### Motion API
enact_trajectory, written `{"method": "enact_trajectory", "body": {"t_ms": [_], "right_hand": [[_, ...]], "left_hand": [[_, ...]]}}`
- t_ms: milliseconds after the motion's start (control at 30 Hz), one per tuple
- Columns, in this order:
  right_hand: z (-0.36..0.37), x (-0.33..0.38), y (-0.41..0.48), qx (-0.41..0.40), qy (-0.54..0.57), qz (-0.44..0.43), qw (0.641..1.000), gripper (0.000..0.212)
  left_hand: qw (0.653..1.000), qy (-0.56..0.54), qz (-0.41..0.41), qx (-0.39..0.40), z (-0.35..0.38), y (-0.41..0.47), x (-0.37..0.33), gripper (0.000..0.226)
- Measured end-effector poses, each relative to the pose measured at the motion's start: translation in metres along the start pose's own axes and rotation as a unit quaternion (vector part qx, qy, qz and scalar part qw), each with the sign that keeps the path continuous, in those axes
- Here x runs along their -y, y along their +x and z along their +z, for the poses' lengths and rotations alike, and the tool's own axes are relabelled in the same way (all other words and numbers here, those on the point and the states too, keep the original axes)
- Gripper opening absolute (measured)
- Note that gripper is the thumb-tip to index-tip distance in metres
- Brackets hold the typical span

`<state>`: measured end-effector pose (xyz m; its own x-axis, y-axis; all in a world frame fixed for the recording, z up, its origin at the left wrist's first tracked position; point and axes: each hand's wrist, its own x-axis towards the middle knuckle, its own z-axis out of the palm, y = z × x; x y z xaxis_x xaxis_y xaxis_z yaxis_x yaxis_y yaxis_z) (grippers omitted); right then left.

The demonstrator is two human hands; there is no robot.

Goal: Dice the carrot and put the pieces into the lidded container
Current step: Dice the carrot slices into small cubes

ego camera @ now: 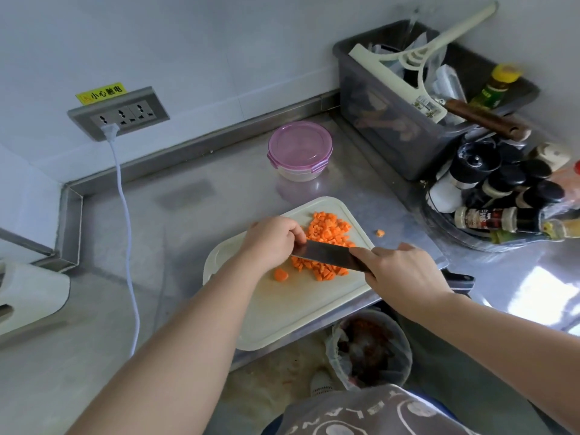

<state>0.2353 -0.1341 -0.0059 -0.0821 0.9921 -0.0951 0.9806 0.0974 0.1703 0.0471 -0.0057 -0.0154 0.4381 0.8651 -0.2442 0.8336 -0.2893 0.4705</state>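
Diced carrot (329, 233) lies in a heap on the white cutting board (292, 312), with one bigger chunk (281, 274) at the heap's near left. My right hand (405, 274) grips a cleaver (329, 255) whose blade lies across the heap. My left hand (273, 240) has curled fingers at the blade's far end, touching the steel; what they hold, if anything, is hidden. One stray carrot cube (380, 233) sits on the counter right of the board. The round container with a pink clip lid (299, 150) stands closed behind the board.
A grey bin (408, 120) with tools and a rack of spice bottles (508, 196) crowd the right. A white cable (127, 221) hangs from the wall socket at left. A lined waste bin (370, 346) stands on the floor below the counter edge.
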Motion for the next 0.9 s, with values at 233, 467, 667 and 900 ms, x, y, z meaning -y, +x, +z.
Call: {"method": "enact_trajectory", "body": {"t_ms": [233, 467, 667, 900], "right_hand": [[0.005, -0.005, -0.003, -0.007, 0.060, 0.017, 0.998, 0.036], [0.008, -0.009, 0.008, 0.025, 0.173, 0.093, 0.980, 0.033], [0.003, -0.007, 0.010, 0.034, 0.206, 0.105, 0.972, 0.034], [0.002, -0.004, 0.003, 0.065, 0.218, 0.110, 0.968, 0.034]], "left_hand": [[0.987, -0.117, -0.022, -0.105, 0.001, 0.003, 0.007, 0.040], [0.999, -0.033, -0.011, -0.037, 0.011, -0.030, 0.050, 0.036], [0.981, 0.152, 0.101, 0.073, 0.025, -0.035, 0.047, 0.043], [0.968, 0.202, 0.129, 0.081, 0.023, -0.026, 0.039, 0.036]]}}
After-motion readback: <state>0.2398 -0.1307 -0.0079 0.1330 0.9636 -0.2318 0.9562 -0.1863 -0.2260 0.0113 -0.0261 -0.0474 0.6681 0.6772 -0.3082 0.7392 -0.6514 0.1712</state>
